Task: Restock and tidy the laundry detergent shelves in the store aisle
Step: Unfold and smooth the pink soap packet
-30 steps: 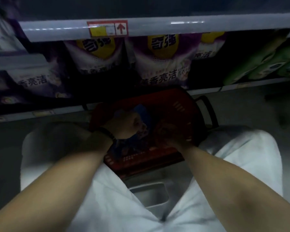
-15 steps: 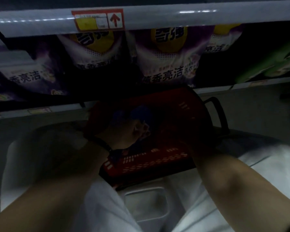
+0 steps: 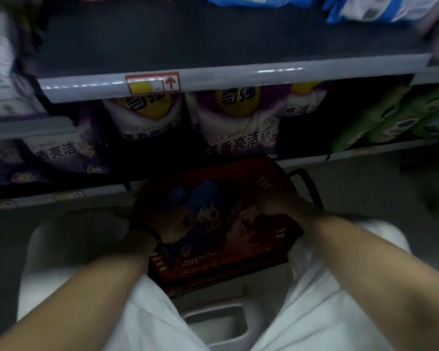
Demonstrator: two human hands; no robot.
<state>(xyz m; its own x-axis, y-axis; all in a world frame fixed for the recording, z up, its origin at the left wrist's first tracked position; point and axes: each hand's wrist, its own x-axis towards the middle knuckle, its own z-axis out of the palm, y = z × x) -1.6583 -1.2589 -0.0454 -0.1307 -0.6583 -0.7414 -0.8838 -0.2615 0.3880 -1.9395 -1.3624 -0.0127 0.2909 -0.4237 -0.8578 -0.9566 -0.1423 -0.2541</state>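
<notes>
Both hands down in the red slatted plastic shopping basket (image 3: 271, 188) on the floor. Left hand (image 3: 178, 221), dark band at the wrist, and right hand (image 3: 276, 214) are curled at opposite edges of a dark blue-purple soft detergent pouch (image 3: 208, 209); whether the fingers are fully clamped on it I cannot tell, the shot is dim and blurred.

Change over the last second: the hands have spread from the pouch's middle to its sides, and the view has tipped up to take in the grey shelf rail (image 3: 238, 77). Reads as a lift about to start.

Pouch lies flat in the basket, glossy, slack-looking, likely to sag. Matching purple-and-white pouches (image 3: 238, 122) stand on the low shelf just beyond.
</notes>
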